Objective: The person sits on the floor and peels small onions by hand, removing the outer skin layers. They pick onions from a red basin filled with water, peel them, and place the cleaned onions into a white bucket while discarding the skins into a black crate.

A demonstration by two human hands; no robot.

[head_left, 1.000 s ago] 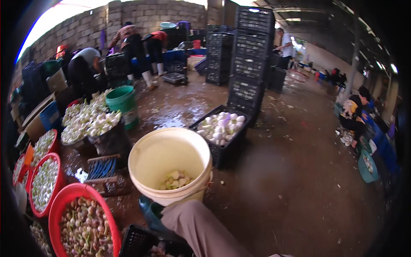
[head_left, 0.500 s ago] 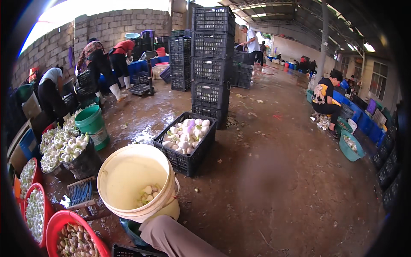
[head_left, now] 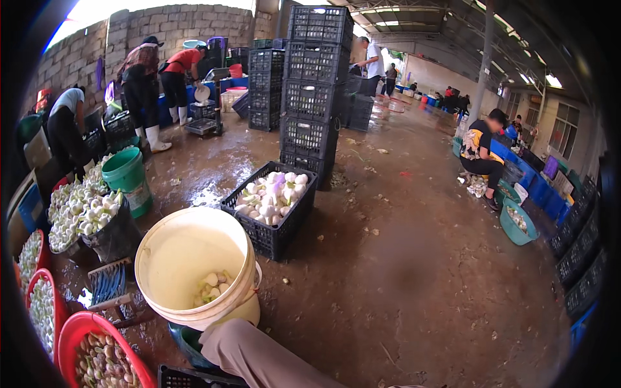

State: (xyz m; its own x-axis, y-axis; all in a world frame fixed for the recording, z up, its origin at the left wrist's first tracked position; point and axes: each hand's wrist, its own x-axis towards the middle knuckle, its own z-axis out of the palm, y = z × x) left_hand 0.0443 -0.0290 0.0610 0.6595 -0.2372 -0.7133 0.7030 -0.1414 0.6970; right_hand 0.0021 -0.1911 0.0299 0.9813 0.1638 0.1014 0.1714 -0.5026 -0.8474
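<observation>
Within the last second the view swung right, leaving the cream bucket farther left, its few pale garlic bulbs still inside, perhaps a pause in handling. Both hands were out of view; whether spread or gripping could not be told. The bucket stood ahead of their likely reach, a black ventilated crate of white garlic beyond it.

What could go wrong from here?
The floor shines wet in patches, so someone might slip. The cream bucket stands close by the wearer's trousered leg; a bump could tip it. Garlic bulbs heap above the rim of the black crate, so some may roll off.
</observation>
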